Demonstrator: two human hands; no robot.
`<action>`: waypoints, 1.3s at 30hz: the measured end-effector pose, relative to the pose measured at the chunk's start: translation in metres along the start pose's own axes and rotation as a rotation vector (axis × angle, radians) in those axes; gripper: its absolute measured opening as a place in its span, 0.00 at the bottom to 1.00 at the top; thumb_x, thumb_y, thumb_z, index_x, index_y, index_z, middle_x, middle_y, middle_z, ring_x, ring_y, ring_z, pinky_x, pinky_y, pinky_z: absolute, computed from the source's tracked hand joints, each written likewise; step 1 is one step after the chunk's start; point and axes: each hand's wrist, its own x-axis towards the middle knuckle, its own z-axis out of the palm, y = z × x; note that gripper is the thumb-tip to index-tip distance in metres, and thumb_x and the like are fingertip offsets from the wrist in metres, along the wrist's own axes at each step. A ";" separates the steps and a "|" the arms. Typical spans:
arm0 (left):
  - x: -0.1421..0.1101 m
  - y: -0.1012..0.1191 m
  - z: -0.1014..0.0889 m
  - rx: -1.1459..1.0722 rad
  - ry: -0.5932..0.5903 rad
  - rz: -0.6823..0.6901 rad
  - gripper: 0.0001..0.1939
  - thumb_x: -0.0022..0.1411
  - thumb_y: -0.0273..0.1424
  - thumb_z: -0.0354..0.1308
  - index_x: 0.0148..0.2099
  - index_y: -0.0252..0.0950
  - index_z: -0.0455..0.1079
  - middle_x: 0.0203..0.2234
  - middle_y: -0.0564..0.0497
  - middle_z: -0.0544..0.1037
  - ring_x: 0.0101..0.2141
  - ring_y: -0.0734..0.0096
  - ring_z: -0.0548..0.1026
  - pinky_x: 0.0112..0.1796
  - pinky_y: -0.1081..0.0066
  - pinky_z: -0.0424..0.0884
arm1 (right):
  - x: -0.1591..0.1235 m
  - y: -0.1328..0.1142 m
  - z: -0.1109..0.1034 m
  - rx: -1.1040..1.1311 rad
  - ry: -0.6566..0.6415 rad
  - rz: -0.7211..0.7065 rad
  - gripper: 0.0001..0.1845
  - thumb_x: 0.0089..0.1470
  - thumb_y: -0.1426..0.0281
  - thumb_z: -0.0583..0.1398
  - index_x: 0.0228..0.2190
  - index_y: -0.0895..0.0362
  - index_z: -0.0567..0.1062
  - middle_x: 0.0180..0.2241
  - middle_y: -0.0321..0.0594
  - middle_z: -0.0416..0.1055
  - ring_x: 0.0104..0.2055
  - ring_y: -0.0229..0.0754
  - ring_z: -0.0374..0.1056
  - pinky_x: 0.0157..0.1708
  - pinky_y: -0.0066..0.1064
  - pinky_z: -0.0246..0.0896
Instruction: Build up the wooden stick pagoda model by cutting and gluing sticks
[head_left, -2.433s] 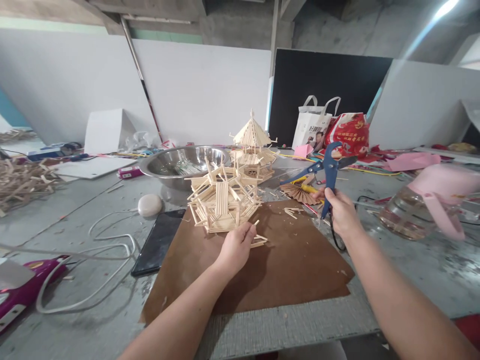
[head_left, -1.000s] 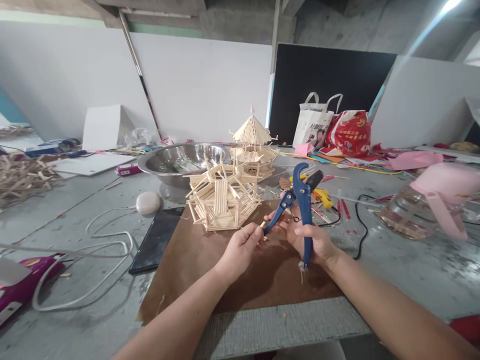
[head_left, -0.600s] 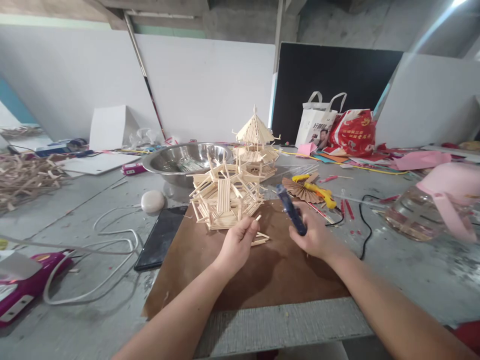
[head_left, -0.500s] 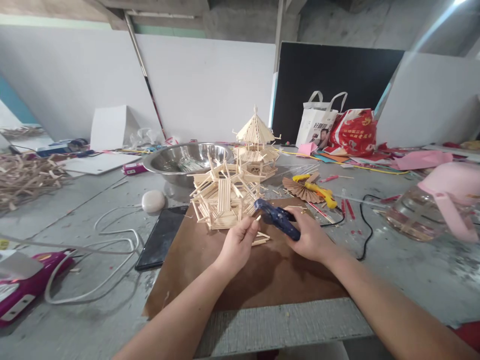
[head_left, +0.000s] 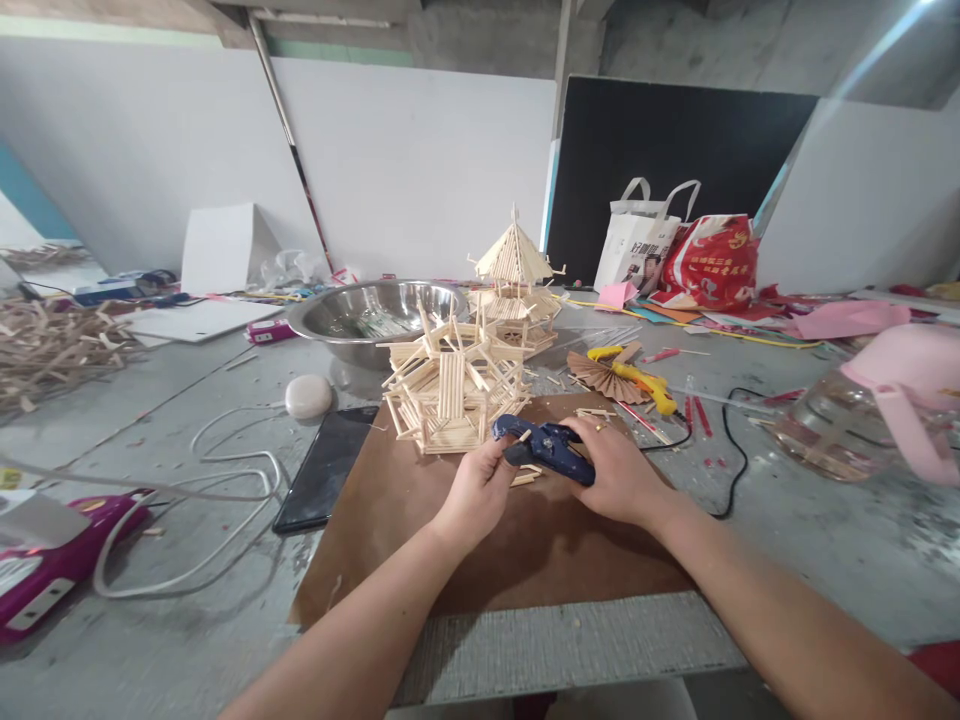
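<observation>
Blue cutter (head_left: 556, 452): right hand (head_left: 622, 475) grasps it, head leftward.
Wooden stick (head_left: 526, 436): left hand (head_left: 472, 492) pinches it, beside that head.

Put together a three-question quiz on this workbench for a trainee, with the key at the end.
1. What colour is the cutter in the right hand?
A) Yellow
B) Blue
C) Red

2. True or false: the stick model with the pointed roof stands farther back than the other stick model.

3. Fill in the missing word: beside the yellow tool is a pleated brown paper ___.

Key: 1 B; 2 true; 3 fan.
</observation>
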 end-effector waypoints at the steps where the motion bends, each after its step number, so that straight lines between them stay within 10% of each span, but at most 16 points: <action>1: 0.000 -0.001 0.000 0.003 0.002 -0.005 0.15 0.57 0.35 0.45 0.21 0.34 0.59 0.16 0.55 0.62 0.27 0.73 0.65 0.31 0.75 0.63 | 0.000 0.000 0.000 -0.009 -0.003 0.003 0.29 0.36 0.73 0.56 0.45 0.58 0.58 0.42 0.48 0.63 0.43 0.49 0.59 0.40 0.38 0.54; 39: 0.000 -0.002 -0.003 0.110 0.017 -0.023 0.15 0.56 0.35 0.46 0.23 0.33 0.64 0.18 0.55 0.64 0.23 0.76 0.62 0.27 0.76 0.61 | -0.001 0.001 0.003 -0.013 -0.080 0.062 0.25 0.38 0.79 0.54 0.42 0.58 0.62 0.39 0.45 0.66 0.41 0.45 0.62 0.38 0.33 0.54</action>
